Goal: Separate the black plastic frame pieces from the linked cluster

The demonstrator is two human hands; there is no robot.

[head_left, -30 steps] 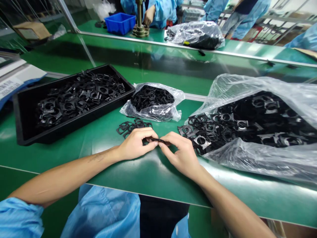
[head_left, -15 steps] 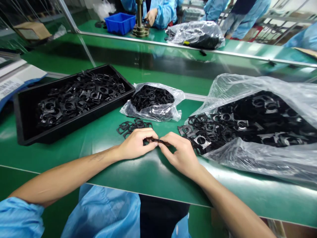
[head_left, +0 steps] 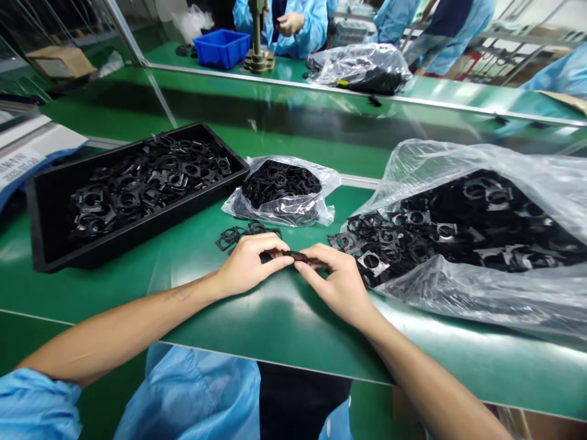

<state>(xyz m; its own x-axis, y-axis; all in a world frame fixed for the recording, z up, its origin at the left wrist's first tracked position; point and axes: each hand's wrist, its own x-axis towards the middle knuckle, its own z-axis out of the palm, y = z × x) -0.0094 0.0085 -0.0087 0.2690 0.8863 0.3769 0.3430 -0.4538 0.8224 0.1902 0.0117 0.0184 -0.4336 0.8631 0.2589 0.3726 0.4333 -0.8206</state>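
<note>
Between my fingertips is a small black plastic part [head_left: 295, 255], seen edge-on and partly hidden by the fingers. My left hand [head_left: 250, 261] pinches its left end, while my right hand [head_left: 334, 276] grips the right end; both are closed on it. Several loose black ring-shaped parts [head_left: 229, 236] lie on the green table [head_left: 257, 330] just behind my left hand. Beyond my hands stands a clear bag [head_left: 293, 214] of similar rings. Right of my right hand, black square frames with round holes [head_left: 373, 261] spill from a large clear bag [head_left: 440, 287].
At the left a black tray [head_left: 137, 229] holds many black parts. A metal rail [head_left: 321, 85] crosses behind. Past it are a blue bin [head_left: 222, 49], a metal press stand [head_left: 259, 58], another plastic bag [head_left: 360, 66] and a co-worker's hand [head_left: 290, 24].
The black part between my fingers has tilted slightly and shows more of its edge. My hands have barely shifted. Across the rail, the co-worker's hand has moved up and away from the press stand.
</note>
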